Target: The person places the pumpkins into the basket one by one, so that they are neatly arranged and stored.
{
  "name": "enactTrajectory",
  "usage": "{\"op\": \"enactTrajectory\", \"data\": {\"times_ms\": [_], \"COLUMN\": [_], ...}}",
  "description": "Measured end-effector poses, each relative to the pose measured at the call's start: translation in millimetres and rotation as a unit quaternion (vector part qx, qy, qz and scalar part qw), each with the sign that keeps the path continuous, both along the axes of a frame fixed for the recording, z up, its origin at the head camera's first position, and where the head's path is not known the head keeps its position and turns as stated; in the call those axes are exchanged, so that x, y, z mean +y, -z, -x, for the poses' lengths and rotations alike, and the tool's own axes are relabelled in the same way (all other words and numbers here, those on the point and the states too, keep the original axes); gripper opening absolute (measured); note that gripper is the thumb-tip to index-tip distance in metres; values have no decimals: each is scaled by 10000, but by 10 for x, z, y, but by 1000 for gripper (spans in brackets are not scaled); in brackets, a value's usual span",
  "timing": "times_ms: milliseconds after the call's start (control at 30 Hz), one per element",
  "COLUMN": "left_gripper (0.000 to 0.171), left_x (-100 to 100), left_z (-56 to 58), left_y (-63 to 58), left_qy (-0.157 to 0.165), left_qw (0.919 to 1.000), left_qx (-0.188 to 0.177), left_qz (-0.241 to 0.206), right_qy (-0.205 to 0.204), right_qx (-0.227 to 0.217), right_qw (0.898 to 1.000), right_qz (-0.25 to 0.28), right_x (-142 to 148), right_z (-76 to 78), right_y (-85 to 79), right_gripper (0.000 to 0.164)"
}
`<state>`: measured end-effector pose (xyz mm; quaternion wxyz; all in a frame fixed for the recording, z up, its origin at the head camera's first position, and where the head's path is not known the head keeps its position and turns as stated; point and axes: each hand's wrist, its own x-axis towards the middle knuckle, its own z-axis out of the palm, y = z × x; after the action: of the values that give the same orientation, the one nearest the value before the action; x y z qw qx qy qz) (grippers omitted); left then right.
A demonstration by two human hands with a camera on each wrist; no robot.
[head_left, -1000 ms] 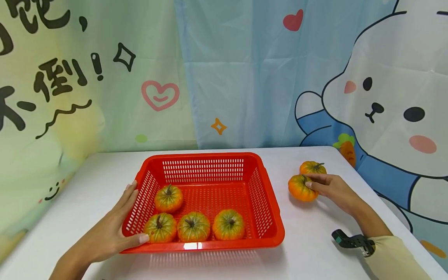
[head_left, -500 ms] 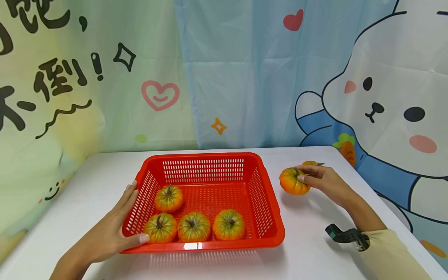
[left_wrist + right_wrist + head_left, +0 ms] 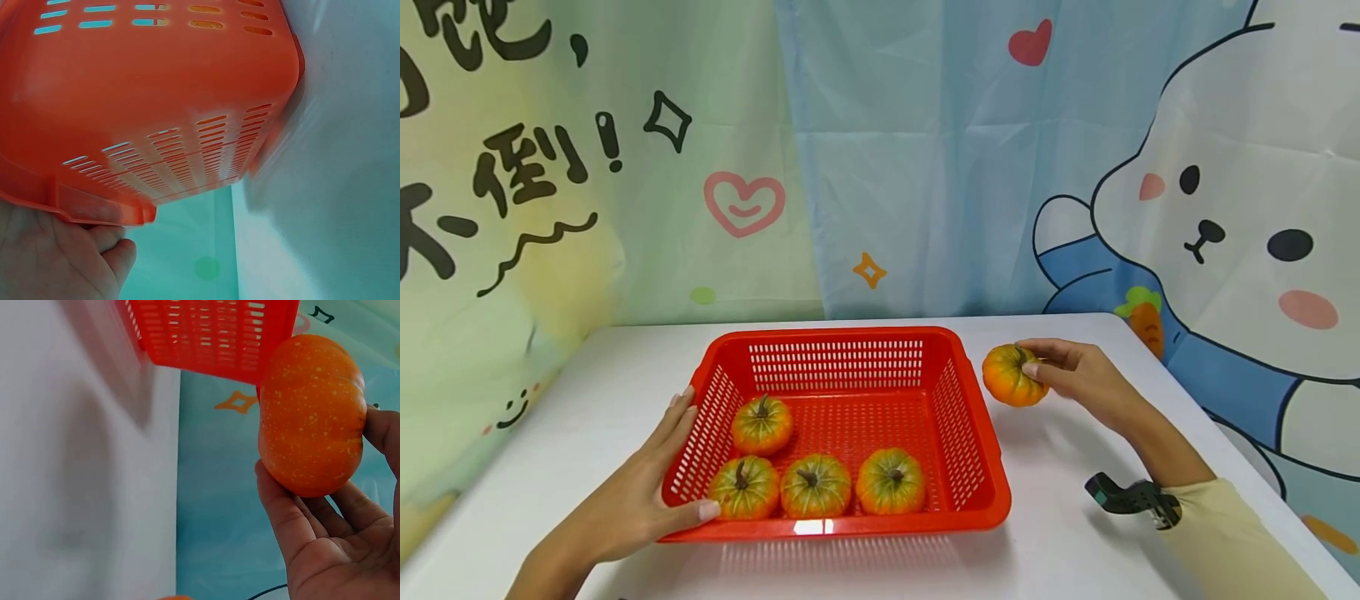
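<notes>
My right hand (image 3: 1084, 379) pinches a small orange pumpkin (image 3: 1009, 377) near its stem, thumb on the near side. The pumpkin is raised off the table, just right of the basket's far right corner. Seen from the right wrist, its speckled orange side (image 3: 312, 419) faces the camera, with fingers under and behind it. My left hand (image 3: 625, 492) holds the red plastic basket (image 3: 895, 523) at its left rim, thumb over the front left corner. Inside the basket sit several similar pumpkins (image 3: 816, 486), three along the front and one behind (image 3: 762, 425).
The basket stands on a white table (image 3: 1060, 533). An orange sliver (image 3: 175, 597) shows at the bottom of the right wrist view. A black wrist device (image 3: 1131, 496) hangs at the right sleeve. A printed curtain (image 3: 880, 192) rises behind the table.
My right hand has lifted the pumpkin and carried it up and left toward the basket. It now blocks the head view of the other pumpkin behind. My left hand and the basket have stayed put.
</notes>
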<state>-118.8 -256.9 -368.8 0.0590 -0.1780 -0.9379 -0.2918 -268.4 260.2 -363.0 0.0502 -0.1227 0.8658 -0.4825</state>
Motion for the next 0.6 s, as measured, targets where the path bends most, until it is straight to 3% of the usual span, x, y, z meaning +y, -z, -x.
{"op": "enactTrajectory", "data": {"times_ms": [333,600], "left_gripper": [110,109], "left_x": [3,-4], "left_z": [4,-6], "left_y": [-13,2], "left_qy": [11,4], "left_qw": [10000,10000], "left_qx": [48,14], "left_qz": [31,-41], "right_qy": [-21,-334], "right_qx": [180,306], "right_qw": [9993,9971], "right_qz": [336,613], "right_x": [-137,-243], "right_z": [-23,-21], "right_y": [-122,-194], "right_gripper": [51,47]}}
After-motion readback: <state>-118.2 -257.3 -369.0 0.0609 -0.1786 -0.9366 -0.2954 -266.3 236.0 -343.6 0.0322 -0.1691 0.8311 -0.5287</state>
